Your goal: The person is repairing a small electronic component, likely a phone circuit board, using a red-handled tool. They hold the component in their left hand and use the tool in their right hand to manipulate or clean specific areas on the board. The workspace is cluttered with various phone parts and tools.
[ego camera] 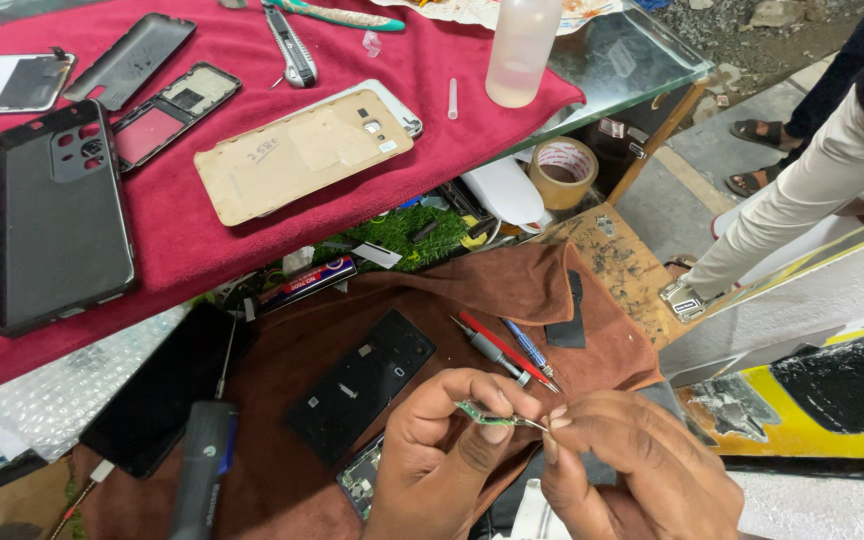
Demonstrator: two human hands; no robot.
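From the head camera we look down at two bare hands low in the frame. Our left hand (442, 450) has its grip pinching one end of a small green circuit strip (482, 413) between thumb and forefinger. Our right hand (632, 470) has its fingertips (555, 416) pressed together on the strip's thin metallic far end. The strip hangs in the air between both hands, above a brown cloth (512, 285).

On that cloth, just beyond the hands, lie a red-handled screwdriver (507, 348), a grey one and a blue one side by side. To their left rests a black phone panel (362, 385), and a bare phone circuit board (360, 478) peeks out beneath the left wrist. Further left a dark phone (167, 390) lies with a black-and-blue tool handle (204, 470) in front of it.

Above, a glass tabletop (642, 50) carries a red cloth (192, 230). On it we see a black phone case (60, 220), a tan phone back cover (302, 155), a red-lined phone frame (174, 115), a utility knife (292, 45) and a translucent plastic bottle (522, 45). Under the tabletop's edge sits a roll of brown tape (564, 172).

At the far right, another person's light trouser leg (812, 190) and sandalled feet (757, 155) stand well apart from our hands.
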